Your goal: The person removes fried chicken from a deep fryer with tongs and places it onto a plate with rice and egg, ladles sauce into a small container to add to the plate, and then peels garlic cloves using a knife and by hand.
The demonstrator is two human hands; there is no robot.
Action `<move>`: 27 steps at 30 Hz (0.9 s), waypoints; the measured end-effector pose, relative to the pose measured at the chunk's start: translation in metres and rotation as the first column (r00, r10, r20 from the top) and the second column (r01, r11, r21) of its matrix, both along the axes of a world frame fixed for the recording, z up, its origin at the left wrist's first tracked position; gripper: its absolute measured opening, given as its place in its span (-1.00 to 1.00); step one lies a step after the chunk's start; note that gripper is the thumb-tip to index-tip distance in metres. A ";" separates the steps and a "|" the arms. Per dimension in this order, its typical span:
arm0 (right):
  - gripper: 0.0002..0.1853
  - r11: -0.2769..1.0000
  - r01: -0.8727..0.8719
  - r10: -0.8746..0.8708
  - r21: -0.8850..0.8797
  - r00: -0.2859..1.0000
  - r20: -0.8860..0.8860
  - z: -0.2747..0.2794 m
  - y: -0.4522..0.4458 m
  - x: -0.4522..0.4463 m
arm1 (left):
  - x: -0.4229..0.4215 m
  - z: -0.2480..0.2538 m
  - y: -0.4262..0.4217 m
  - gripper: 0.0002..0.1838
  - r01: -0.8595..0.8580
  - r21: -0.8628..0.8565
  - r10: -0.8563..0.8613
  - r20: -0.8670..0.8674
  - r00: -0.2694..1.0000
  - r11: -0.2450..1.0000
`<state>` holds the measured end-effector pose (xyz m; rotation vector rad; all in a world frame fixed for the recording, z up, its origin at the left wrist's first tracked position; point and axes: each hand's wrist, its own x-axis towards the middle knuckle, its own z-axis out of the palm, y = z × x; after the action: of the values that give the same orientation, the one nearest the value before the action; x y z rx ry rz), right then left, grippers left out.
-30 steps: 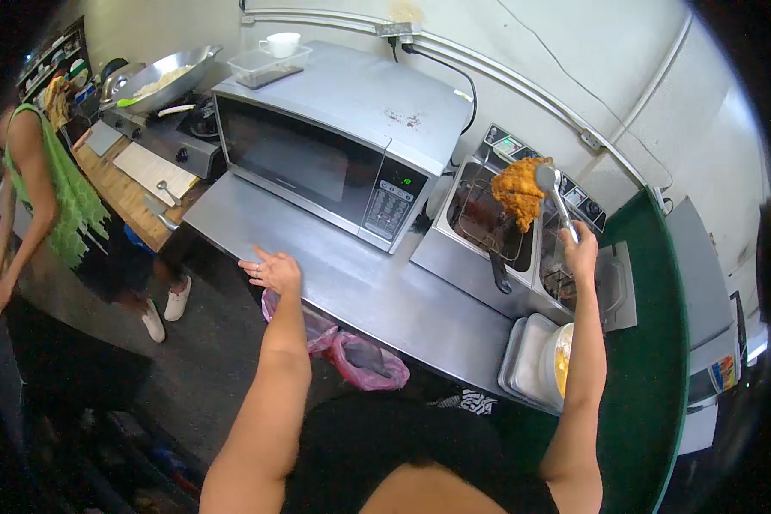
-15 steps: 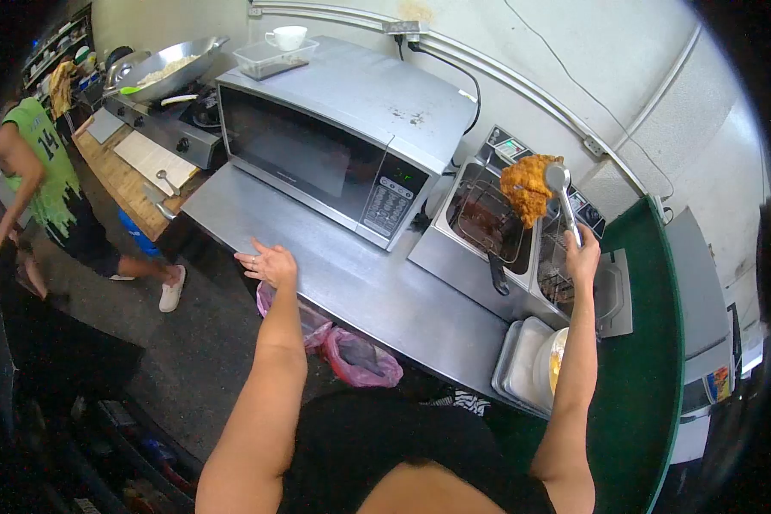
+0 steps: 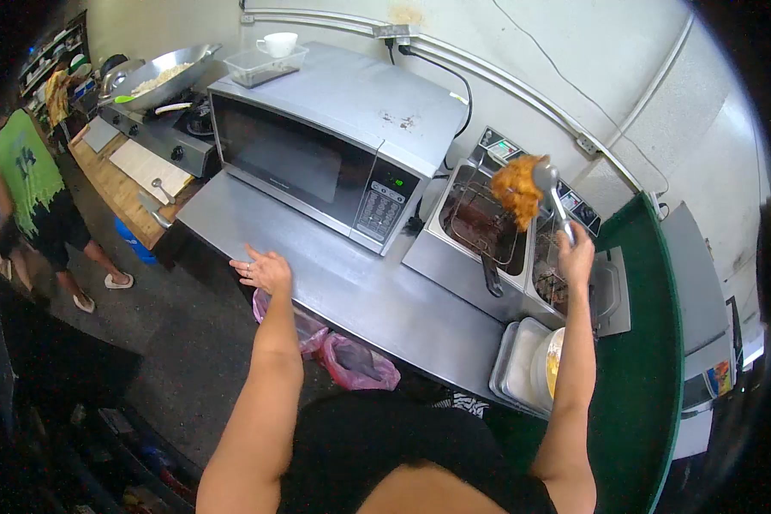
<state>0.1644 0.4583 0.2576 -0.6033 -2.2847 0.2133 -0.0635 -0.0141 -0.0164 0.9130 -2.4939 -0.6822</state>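
Observation:
My right hand is closed around metal tongs. Their jaws pinch a large golden-brown piece of fried food, which looks like a breaded chicken cutlet. It hangs above the two-well deep fryer. Below it, a wire fry basket with a black handle sits in the left well, over dark oil. Fingers spread, my left hand rests at the front edge of the steel counter and holds nothing.
A microwave stands on the counter's back, carrying a plastic tub and white cup. Trays and a bowl sit by my right forearm. Far left are a wok and a person in green.
The tongs and the fried piece have shifted slightly left in view, and the piece has turned a little. The person in green has moved farther left and turned. My left hand stays at the counter edge.

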 end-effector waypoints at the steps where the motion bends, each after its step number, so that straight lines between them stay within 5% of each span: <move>1: -0.62 1.000 -0.010 0.011 0.027 0.999 -0.039 0.010 0.001 0.000 | 0.001 0.002 0.000 -0.34 0.006 -0.002 -0.006 0.006 1.000 1.000; 4: -0.64 0.996 -0.008 0.020 0.087 0.990 -0.141 0.024 0.004 0.000 | 0.004 0.005 0.001 -0.35 0.013 -0.003 -0.013 0.015 1.000 1.000; 14: -0.64 1.000 0.023 -0.023 -0.003 0.994 0.103 -0.056 -0.008 -0.001 | 0.006 0.013 -0.001 -0.31 0.030 0.054 -0.032 0.038 0.999 0.998; 17: -0.62 0.998 0.012 -0.006 -0.061 0.996 0.088 -0.030 -0.007 0.000 | 0.006 0.011 0.000 -0.31 0.035 0.041 -0.036 0.040 0.999 0.999; 21: -0.63 0.995 -0.027 0.039 0.093 0.991 -0.125 0.020 -0.004 -0.001 | 0.002 0.003 0.001 -0.31 0.020 0.004 -0.020 0.044 0.999 1.000; 23: -0.63 0.999 -0.013 0.006 -0.053 0.993 -0.121 0.045 -0.017 0.000 | 0.002 0.009 0.001 -0.30 0.014 0.021 -0.015 0.055 0.998 1.000; 27: -0.63 0.994 -0.083 0.091 0.070 0.988 -0.127 0.015 -0.010 -0.005 | 0.001 0.005 0.002 -0.30 0.014 0.008 -0.014 0.046 0.999 1.000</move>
<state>0.1592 0.4485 0.2730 -0.4435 -2.1850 0.2136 -0.0625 -0.0125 -0.0114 0.9242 -2.5419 -0.6829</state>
